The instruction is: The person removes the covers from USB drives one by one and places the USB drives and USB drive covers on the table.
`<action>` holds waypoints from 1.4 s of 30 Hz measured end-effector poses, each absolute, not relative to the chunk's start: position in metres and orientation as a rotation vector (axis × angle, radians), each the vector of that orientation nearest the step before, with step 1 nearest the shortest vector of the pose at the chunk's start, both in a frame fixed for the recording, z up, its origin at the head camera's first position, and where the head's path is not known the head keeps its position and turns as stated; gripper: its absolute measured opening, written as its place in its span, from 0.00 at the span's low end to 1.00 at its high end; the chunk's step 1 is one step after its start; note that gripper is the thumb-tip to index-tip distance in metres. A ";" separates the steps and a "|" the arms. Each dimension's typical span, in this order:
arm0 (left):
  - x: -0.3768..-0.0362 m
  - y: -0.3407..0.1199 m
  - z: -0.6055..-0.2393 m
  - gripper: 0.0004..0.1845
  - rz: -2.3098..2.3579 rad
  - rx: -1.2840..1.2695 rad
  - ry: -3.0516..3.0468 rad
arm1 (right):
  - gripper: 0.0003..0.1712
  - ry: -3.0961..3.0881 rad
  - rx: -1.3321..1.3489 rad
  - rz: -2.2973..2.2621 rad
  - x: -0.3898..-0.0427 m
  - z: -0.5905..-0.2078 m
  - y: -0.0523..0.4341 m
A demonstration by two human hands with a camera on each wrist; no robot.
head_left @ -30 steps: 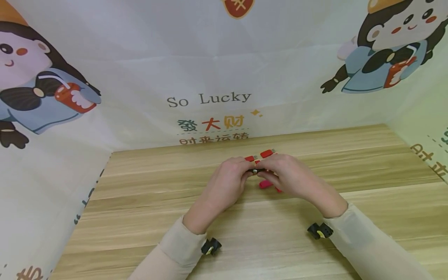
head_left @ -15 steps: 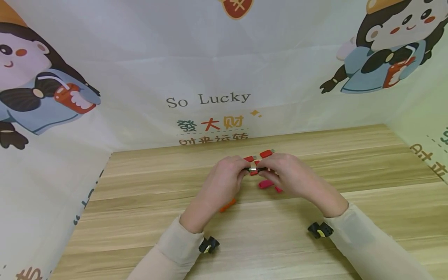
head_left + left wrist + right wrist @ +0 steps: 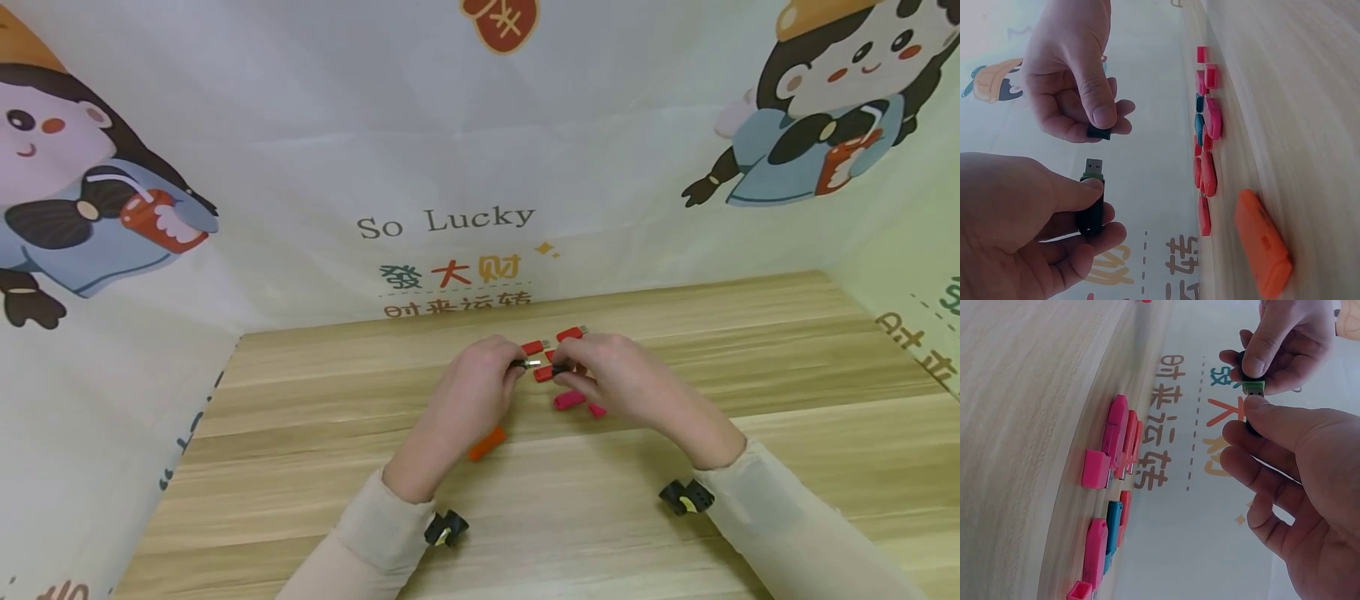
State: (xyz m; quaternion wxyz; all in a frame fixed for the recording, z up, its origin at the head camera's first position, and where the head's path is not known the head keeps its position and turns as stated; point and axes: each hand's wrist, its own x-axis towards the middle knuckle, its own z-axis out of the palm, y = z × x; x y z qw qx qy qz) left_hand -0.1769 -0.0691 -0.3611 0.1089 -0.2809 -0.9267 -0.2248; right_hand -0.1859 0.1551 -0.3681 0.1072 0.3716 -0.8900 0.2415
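Above the wooden table [image 3: 300, 433] my left hand [image 3: 514, 367] pinches a black USB stick [image 3: 1091, 212] whose bare metal plug [image 3: 1092, 167] points toward the right hand. My right hand [image 3: 567, 367] pinches the stick's small black cap [image 3: 1099, 132] between thumb and forefinger, a short gap away from the plug. In the right wrist view the left hand [image 3: 1254, 359] holds the stick [image 3: 1252, 386] just above the right thumb, and the cap is mostly hidden behind it.
Several red, pink and teal USB sticks [image 3: 1207, 119] lie in a cluster on the table under and behind the hands. An orange stick [image 3: 487, 443] lies alone below the left hand. A printed cloth backdrop [image 3: 450, 167] walls the table at the back and sides.
The hands were together on the capped stick. They have drawn slightly apart, the cap has come off in the right hand, and the metal plug now shows.
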 end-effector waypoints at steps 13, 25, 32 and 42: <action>-0.178 -0.070 -0.360 0.03 -0.657 -0.734 -2.773 | 0.08 -2.547 1.132 0.581 -0.185 -0.366 0.156; -0.183 -0.074 -0.360 0.03 -0.609 -0.718 -2.757 | 0.09 -2.551 1.139 0.549 -0.183 -0.364 0.161; -0.190 -0.080 -0.364 0.04 -0.550 -0.690 -2.761 | 0.11 -2.571 1.146 0.535 -0.180 -0.365 0.163; -0.204 -0.085 -0.368 0.03 -0.574 -0.634 -2.832 | 0.11 -2.559 1.150 0.543 -0.176 -0.366 0.168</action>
